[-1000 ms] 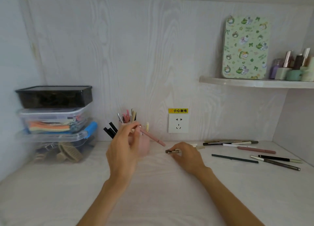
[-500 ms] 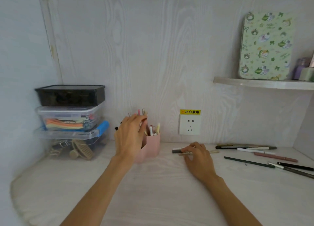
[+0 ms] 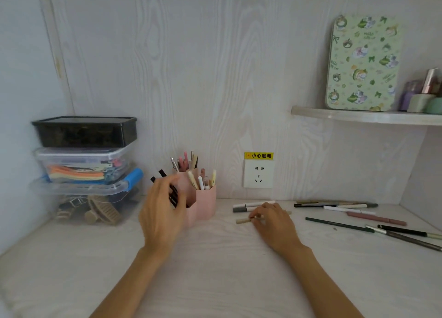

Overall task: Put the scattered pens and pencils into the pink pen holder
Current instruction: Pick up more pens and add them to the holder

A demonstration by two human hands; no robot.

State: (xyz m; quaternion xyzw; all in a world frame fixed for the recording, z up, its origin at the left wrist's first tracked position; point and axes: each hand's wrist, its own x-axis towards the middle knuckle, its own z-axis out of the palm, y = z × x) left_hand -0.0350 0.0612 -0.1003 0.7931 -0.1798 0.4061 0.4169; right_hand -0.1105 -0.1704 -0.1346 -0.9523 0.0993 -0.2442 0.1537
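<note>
**Pens half gathered: one hand by the holder, one on a beige pen**

The white desk (image 3: 215, 270) fills the lower part of the view, and both bare forearms reach in from six o'clock. At about nine o'clock a stack of plastic boxes (image 3: 83, 164) stands against the wall, a dark one on top of two clear ones. Up at two o'clock a shelf (image 3: 358, 117) carries a green patterned tin (image 3: 363, 64). A wall socket (image 3: 258, 173) sits near the centre.

The pink pen holder (image 3: 205, 204) stands just left of centre, below and to the left of the socket, with pens and pencils already upright in it. The left hand (image 3: 162, 212) is at the holder's nine o'clock side, partly in front of it, fingers loosely spread and blurred. Dark pens show beside and behind the fingers, but I cannot tell whether the hand has hold of them.

The right hand (image 3: 272, 222) rests on the desk at the holder's three o'clock, near but apart from it. Its fingertips (image 3: 254, 218) are curled down onto a beige pen (image 3: 244, 220) lying flat, pinching it. A grey-and-white marker (image 3: 246, 206) lies just beyond, at the hand's eleven o'clock.

Further out at three o'clock, well apart from the holder, the scattered pens (image 3: 346, 212) lie loose: dark, white, pink and green ones.
</note>
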